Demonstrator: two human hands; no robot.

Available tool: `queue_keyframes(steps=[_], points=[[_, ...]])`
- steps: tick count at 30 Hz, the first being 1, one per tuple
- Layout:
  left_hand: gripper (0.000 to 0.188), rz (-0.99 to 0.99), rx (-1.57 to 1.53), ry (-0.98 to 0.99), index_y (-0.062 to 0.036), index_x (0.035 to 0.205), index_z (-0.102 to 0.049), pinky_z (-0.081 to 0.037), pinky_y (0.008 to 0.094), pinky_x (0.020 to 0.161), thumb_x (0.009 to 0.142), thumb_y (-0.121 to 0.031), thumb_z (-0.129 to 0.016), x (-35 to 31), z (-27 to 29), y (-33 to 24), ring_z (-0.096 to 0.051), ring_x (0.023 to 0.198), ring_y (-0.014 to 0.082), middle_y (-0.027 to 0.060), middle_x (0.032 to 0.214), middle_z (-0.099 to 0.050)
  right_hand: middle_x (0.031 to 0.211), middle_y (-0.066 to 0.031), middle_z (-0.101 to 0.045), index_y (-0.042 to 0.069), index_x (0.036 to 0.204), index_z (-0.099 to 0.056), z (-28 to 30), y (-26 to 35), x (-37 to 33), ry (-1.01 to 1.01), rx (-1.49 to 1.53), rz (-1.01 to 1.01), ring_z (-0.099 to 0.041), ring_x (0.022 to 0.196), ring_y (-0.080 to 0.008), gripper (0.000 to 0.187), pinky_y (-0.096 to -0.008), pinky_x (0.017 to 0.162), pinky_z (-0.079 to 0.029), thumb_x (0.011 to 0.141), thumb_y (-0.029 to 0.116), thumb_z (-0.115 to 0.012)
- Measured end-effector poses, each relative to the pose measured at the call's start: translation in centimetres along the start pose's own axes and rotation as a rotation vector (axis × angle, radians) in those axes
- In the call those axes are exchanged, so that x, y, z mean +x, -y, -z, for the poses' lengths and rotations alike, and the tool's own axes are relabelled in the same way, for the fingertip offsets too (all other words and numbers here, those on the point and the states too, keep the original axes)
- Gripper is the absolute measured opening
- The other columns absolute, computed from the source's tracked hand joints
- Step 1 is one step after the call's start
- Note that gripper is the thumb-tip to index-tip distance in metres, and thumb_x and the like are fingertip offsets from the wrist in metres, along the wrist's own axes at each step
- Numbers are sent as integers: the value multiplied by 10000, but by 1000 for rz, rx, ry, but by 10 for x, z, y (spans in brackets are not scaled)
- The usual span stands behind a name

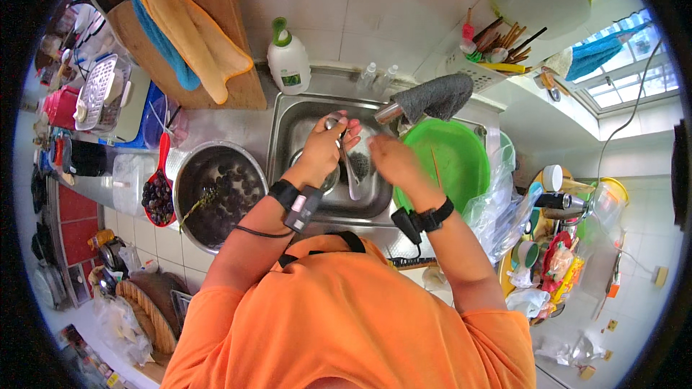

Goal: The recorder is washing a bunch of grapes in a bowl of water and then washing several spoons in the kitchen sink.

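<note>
Over the steel sink, my left hand is closed around a metal spoon, whose handle points down toward the sink. A rounded metal end shows by my left fingers; whether it belongs to the same spoon I cannot tell. My right hand hovers just to the right, apart from the spoon, its fingers smeared by motion. Beneath my left wrist, a round metal bowl is partly hidden in the sink. A faucet with a grey cloth draped over it reaches in from the upper right.
Right of the sink stands a green basin with a thin stick in it. To the left are a steel pot of dark grapes in water and a red strainer holding grapes. A white bottle stands behind, near a wooden board.
</note>
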State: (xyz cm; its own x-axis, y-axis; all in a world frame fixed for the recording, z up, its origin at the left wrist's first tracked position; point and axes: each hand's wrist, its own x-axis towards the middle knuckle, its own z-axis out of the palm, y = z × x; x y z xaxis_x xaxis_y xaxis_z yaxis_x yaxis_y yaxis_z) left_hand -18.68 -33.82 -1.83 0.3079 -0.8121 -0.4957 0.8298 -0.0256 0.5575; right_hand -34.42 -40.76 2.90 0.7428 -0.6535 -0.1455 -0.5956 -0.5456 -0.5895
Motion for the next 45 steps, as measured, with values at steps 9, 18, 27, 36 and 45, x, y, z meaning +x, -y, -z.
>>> queue_keyframes(steps=[9,18,27,36,45], points=[[213,215,-152,-49,-111,1145,-554,-487,489,904,948,-182,-519,-9,-41,-13,-618,950,274,96,1009,-593,787,-251,-637,20,1061,-546,-38,-113,54,-187,-367,41,-621,681,-428,265,-525,637,-497,837,114,-442],[239,246,-249,22,-113,1170,-527,-483,470,900,994,-224,-408,-12,-41,-16,-586,901,266,116,999,-577,994,-228,-623,-41,1043,-590,-21,-118,61,76,-487,-29,-626,903,-369,310,-439,802,-507,807,155,-547],[280,278,-228,114,-115,1186,-512,-491,369,738,1006,-255,-349,-6,-42,-15,-566,872,249,130,1012,-562,1049,-207,-606,27,1019,-606,-5,-103,53,-28,-240,-157,-601,952,-378,284,-446,836,-489,767,142,-543],[337,339,-192,93,-98,1154,-500,-447,308,665,1016,-305,-273,-22,-39,-27,-569,795,204,108,1006,-607,1030,-185,-621,70,960,-647,7,-93,45,-1,-194,-127,-595,959,-364,229,-451,824,-489,811,157,-497],[411,369,-110,114,-90,1180,-499,-439,288,621,1016,-360,-236,-25,-47,-31,-531,764,188,108,979,-602,1078,-195,-606,59,962,-646,2,-102,50,9,-217,-131,-590,983,-369,256,-463,844,-479,836,192,-467]])
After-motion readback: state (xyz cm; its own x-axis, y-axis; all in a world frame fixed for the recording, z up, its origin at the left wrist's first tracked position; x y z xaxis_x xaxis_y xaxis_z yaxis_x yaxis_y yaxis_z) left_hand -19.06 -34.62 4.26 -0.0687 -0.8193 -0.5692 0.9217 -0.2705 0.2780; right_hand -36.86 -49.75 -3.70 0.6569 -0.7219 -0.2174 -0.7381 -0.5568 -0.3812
